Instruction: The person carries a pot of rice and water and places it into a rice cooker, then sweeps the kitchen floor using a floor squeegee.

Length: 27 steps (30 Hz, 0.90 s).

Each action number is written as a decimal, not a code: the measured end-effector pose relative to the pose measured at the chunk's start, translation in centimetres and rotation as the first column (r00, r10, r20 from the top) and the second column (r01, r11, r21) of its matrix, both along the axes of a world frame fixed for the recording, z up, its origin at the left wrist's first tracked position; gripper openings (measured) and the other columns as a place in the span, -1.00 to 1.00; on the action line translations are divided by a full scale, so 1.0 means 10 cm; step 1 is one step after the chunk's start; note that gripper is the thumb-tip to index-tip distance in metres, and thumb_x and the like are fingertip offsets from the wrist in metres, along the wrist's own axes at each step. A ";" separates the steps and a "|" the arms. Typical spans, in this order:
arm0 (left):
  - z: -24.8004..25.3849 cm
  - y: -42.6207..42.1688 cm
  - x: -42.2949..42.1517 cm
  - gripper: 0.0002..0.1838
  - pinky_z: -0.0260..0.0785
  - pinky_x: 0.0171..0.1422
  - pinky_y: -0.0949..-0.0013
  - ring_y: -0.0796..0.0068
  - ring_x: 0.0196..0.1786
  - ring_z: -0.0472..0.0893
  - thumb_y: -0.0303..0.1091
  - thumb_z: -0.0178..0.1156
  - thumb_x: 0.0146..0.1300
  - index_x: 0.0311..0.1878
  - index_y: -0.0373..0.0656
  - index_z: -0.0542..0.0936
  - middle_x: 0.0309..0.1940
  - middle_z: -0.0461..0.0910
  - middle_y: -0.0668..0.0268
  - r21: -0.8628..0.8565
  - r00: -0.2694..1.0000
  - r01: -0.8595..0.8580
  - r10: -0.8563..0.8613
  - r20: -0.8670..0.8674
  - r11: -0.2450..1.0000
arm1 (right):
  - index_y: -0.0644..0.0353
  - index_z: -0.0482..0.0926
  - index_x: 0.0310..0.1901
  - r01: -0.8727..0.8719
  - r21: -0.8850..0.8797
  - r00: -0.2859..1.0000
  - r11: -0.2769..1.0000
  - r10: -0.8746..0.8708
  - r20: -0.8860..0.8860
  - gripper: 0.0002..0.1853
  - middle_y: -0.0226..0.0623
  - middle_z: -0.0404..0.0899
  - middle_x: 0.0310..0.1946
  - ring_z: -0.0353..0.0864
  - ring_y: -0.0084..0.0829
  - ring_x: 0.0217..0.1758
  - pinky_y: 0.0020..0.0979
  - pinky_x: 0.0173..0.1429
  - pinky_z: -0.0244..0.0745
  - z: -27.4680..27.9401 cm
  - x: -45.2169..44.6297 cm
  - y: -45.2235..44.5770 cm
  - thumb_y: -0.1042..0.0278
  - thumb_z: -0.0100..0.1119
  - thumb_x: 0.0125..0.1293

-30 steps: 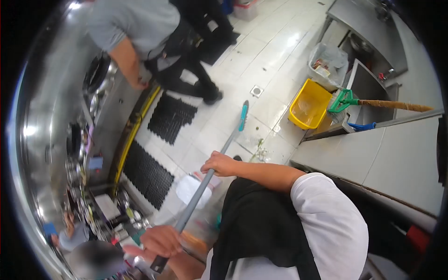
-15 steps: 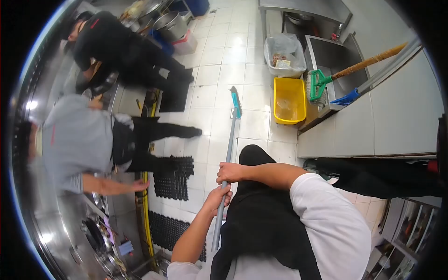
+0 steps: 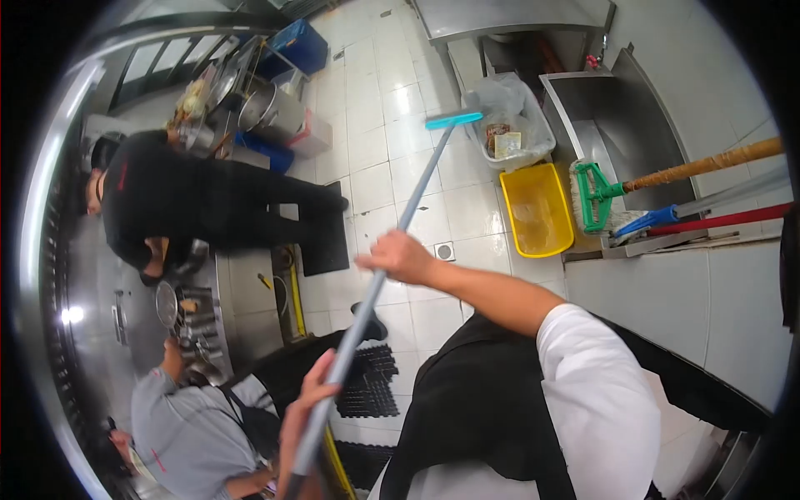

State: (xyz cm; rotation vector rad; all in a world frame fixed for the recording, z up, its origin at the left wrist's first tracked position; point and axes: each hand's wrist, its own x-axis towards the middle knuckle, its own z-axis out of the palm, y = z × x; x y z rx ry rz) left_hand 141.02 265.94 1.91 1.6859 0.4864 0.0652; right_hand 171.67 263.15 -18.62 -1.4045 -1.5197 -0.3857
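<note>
A floor squeegee with a teal head [image 3: 454, 121] and a long grey handle [image 3: 422, 185] slants across the view. My right hand [image 3: 404, 258] is closed around the middle of the handle, slightly blurred. Lower down, my left hand [image 3: 308, 402] grips the handle near its bottom end, partly hidden behind the pole. The head is at the white tiled floor [image 3: 408, 108], just left of a bin lined with clear plastic [image 3: 517, 104] that holds some packaging.
A yellow tub [image 3: 537, 208] stands beside the lined bin. A green-headed mop [image 3: 593, 196] and other poles lean by a steel sink [image 3: 625, 108]. On the left, a person in black [image 3: 192, 196] and one in grey [image 3: 196, 437] work at the stove. Black rubber mats [image 3: 371, 383] lie nearby.
The squeegee head has moved farther out and to the right, turning crosswise. My hands are wider apart on the handle. The view has shifted, and the person in grey appears lower.
</note>
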 end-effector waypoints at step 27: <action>-0.92 2.00 5.79 -0.53 0.16 -0.48 0.35 0.52 -0.66 0.22 -0.45 -0.13 0.49 -0.66 -0.23 0.25 -0.76 0.28 0.35 -0.112 0.705 0.354 -0.186 0.685 0.928 | 0.21 0.70 -0.23 0.593 -0.376 0.412 0.712 -0.670 -0.618 -0.87 -0.15 0.64 -0.31 0.64 -0.09 -0.22 -0.22 -0.11 0.51 -1.48 3.57 1.03 0.35 0.25 0.32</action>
